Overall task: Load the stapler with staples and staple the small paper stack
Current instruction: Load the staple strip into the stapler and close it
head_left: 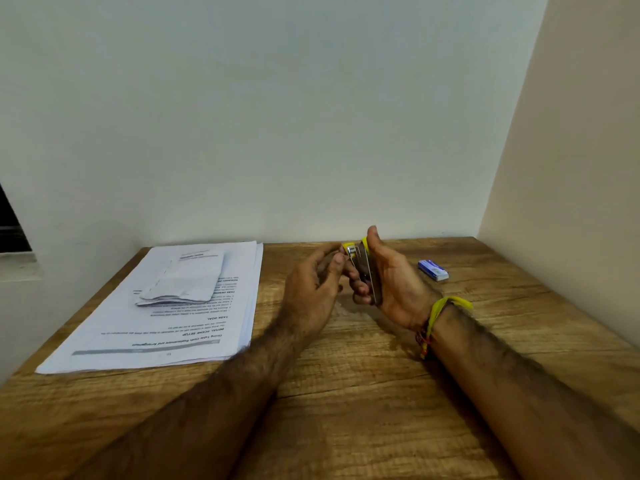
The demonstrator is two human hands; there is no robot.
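Your table [346,393] is wood-grain, brown, matt and lightly textured. Your stapler [365,271] shows bright glossy metal with yellow plastic ends. Your papers [166,327] are white, matt, printed; the small stack [183,282] is creased. Your staple box [433,270] looks like smooth blue-and-white card. Your wristband [446,304] is yellow thread.

One yellow stapler [363,268], one blue staple box [433,270], two paper stacks: big [180,323], small [183,282]; two hands.

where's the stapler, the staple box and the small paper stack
stapler [367,271], head view, on its metal body in the right hand
staple box [433,270], head view, on its blue top face
small paper stack [185,278], head view, on the middle of its top sheet
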